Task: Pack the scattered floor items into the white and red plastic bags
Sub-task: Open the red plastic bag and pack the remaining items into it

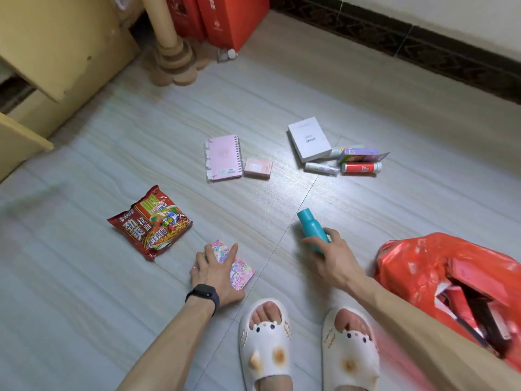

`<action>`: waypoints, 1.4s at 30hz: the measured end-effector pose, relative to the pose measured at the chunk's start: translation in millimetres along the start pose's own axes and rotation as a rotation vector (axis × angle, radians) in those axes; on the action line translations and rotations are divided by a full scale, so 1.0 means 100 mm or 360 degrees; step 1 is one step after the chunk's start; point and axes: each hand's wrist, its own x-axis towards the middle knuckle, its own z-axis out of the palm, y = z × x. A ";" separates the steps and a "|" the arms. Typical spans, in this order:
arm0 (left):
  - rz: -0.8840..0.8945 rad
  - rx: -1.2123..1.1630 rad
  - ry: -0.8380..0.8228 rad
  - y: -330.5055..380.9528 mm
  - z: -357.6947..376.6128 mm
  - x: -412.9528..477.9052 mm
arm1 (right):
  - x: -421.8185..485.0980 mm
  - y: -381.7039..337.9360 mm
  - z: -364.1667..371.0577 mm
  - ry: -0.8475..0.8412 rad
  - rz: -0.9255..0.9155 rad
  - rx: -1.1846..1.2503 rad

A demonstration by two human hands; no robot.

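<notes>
My right hand [331, 256] grips a teal bottle [310, 228] just above the floor. To its right lies the red plastic bag [423, 266], open, with dark and red boxes inside. My left hand [215, 273] lies flat on a colourful glittery packet [239, 273] on the floor, fingers spread over it. A red instant-noodle packet [150, 221] lies left of that hand. Farther off are a pink spiral notebook [222, 158], a small pink box [258, 167], a white box [308, 142], a purple carton [359, 155], a red tube [361, 167] and a white tube [321, 168]. No white bag shows.
My feet in white slippers [265, 340] stand at the bottom centre. A yellow wooden cabinet [56, 52] and a turned furniture leg [172, 57] fill the top left, with red boxes [225, 21] behind. A dark skirting board [423, 43] runs along the wall at the top right.
</notes>
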 end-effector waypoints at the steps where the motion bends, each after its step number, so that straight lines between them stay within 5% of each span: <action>1: 0.0000 -0.0011 -0.0034 -0.01 -0.03 -0.03 | -0.12 -0.03 -0.07 0.0037 -0.0009 0.0093; 11: 0.0144 -0.0329 0.0021 0.24 -0.94 -0.51 | -1.74 -0.24 -0.82 0.0631 0.0147 0.1385; 16: 0.0400 -0.0389 0.0265 0.61 -1.57 -0.80 | -2.31 0.21 -1.01 0.0924 0.0321 0.1479; 25: 0.0994 0.0090 0.0541 1.73 -2.32 -1.45 | -2.39 1.43 -1.08 0.0619 0.0904 0.0779; 30: 0.1267 0.0375 0.0509 2.44 -2.24 -1.64 | -2.36 1.39 -1.09 0.0872 0.0926 0.0851; 33: 0.1429 0.0319 0.0427 2.83 -2.06 -1.77 | -2.43 1.13 -1.19 0.0927 0.0773 0.1510; 37: 0.1574 0.0179 0.0335 3.14 -1.69 -1.92 | -2.54 0.88 -1.32 0.0311 0.0716 0.2519; 39: 0.1590 0.0180 0.0340 3.21 -1.43 -1.93 | -2.58 0.89 -1.34 0.0279 0.0596 0.2684; 42: 0.1647 0.0188 0.0394 3.21 -1.08 -1.87 | -2.62 1.00 -1.26 0.0577 0.0439 0.2240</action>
